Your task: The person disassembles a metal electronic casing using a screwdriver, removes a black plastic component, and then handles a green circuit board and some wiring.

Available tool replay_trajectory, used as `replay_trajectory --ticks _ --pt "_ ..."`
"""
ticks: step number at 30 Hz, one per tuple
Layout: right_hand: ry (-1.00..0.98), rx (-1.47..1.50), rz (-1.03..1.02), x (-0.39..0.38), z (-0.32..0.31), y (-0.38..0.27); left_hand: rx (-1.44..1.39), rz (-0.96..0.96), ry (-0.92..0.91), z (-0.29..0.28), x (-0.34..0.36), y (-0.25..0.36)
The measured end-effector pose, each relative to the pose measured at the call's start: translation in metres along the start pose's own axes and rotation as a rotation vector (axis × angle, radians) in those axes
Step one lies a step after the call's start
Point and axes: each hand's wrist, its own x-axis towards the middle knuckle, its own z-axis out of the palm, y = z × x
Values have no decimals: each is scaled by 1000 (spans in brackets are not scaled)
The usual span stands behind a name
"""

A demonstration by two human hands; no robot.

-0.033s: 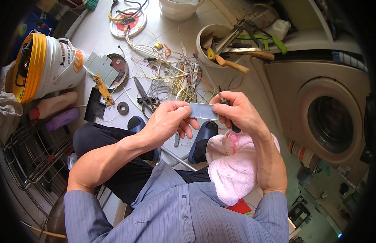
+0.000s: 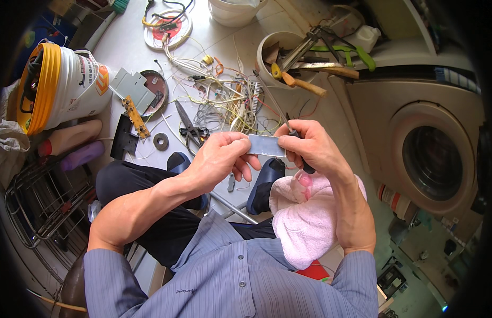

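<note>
The left hand (image 2: 217,159) pinches the left end of a small grey metal plate (image 2: 266,146), held in the middle of the scene above the knees, and the right hand (image 2: 309,148) is closed around a screwdriver (image 2: 280,114) with a dark handle, its fingers touching the plate's right end. Far on the left lies a white bucket (image 2: 71,87) with a yellow rim and an orange label on its side. A tangle of wires (image 2: 225,98) is spread beyond the hands, a pink cloth (image 2: 304,222) lies near on the lap, and a washing machine (image 2: 431,153) with a round door stands on the right.
</note>
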Motion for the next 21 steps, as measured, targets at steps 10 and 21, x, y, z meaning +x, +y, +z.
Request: replay_trajectory --ticks 10,21 --pt "-27 15 26 0 0 -1 -90 -21 -28 -4 2 -2" --pt "36 27 11 6 3 4 114 55 -10 -2 1 -4"
